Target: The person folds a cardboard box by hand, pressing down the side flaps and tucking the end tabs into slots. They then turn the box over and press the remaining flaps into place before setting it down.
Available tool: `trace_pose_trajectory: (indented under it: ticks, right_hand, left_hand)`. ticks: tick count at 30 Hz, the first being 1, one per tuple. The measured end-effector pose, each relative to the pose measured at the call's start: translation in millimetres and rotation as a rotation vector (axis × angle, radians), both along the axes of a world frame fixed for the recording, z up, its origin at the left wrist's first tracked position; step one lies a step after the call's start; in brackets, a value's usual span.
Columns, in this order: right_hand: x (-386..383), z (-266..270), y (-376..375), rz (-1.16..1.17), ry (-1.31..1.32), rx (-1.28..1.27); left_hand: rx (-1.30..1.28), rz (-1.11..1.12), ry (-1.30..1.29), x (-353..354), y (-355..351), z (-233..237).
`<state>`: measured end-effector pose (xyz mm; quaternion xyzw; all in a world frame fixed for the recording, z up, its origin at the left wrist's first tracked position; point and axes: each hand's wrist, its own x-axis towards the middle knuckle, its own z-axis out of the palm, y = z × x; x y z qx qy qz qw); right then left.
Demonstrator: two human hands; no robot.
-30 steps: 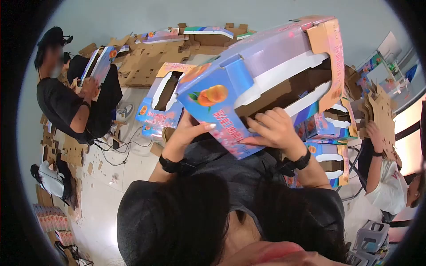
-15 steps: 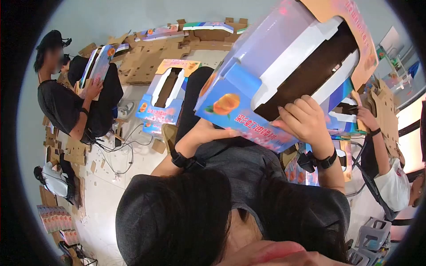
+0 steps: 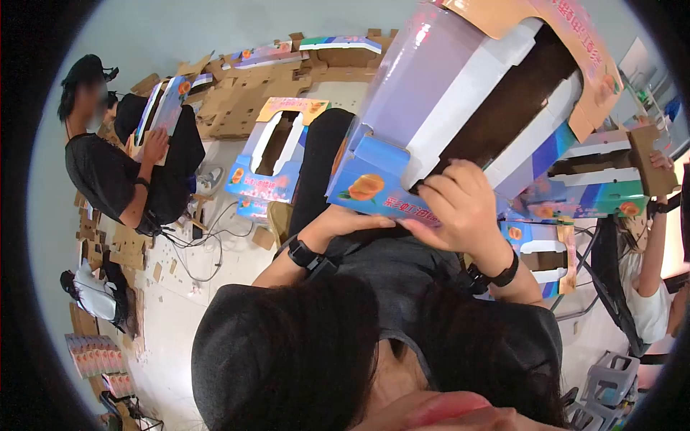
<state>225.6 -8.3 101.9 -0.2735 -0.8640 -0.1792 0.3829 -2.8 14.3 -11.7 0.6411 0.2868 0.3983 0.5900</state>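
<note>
A printed cardboard fruit box (image 3: 424, 93) in blue, lilac and orange, with peach pictures, is tilted in front of me. White flaps border its long dark opening. My right hand (image 3: 460, 201) grips the near panel, fingers curled over the opening's edge and thumb on the printed outside. Against the lower near edge rests my left hand (image 3: 352, 221), its thumb stretched along the box; its other fingers are mostly hidden beneath.
Another fruit box (image 3: 248, 169) stands on a stack ahead to the left. At left, a seated person (image 3: 108, 169) holds a similar box. A person on the right handles a box (image 3: 596, 176). Flat cardboard (image 3: 237, 104) lies along the wall; cables (image 3: 205, 251) cross the floor.
My right hand has slid left along the opening's edge, nearer my left hand. The box has shifted slightly. On the right, the other person's box has swung out into fuller view.
</note>
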Motion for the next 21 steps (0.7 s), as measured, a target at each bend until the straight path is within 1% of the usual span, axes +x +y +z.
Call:
trace_pose_trajectory:
  ticks: [2, 6, 9, 12, 15, 17, 20, 21]
  right_hand:
    - [-8.4, -11.1, -3.6, -0.020, -0.003, -0.135]
    - [-18.3, -32.7, -3.8, -0.094, 0.098, -0.200]
    - [-14.2, -34.1, -2.5, -0.055, 0.096, -0.159]
    - [-9.4, -38.6, -2.6, -0.066, 0.065, -0.155]
    - [-2.8, -34.4, -0.4, -0.128, -0.016, -0.188]
    - [-0.9, -37.2, 2.3, -0.147, 0.012, -0.182]
    - [2.9, -41.2, 8.5, -0.175, -0.010, -0.160]
    - [3.9, -42.9, 12.5, -0.168, -0.007, -0.154]
  left_hand:
    - [0.025, -0.005, 0.035, 1.1, 1.6, -3.8]
    - [0.011, -0.051, 0.032, 1.7, 4.8, -8.6]
    - [-0.040, -0.079, 0.003, 0.3, 4.8, -10.0]
    - [-0.054, -0.082, -0.016, 3.4, 6.8, -14.3]
    - [-0.037, -0.063, -0.021, 6.5, 8.7, -19.8]
    - [-0.034, -0.033, -0.042, 11.0, 9.5, -23.3]
    - [-0.136, -0.006, -0.017, 14.8, 11.3, -21.8]
    - [-0.182, -0.003, -0.047, 16.1, 10.3, -20.3]
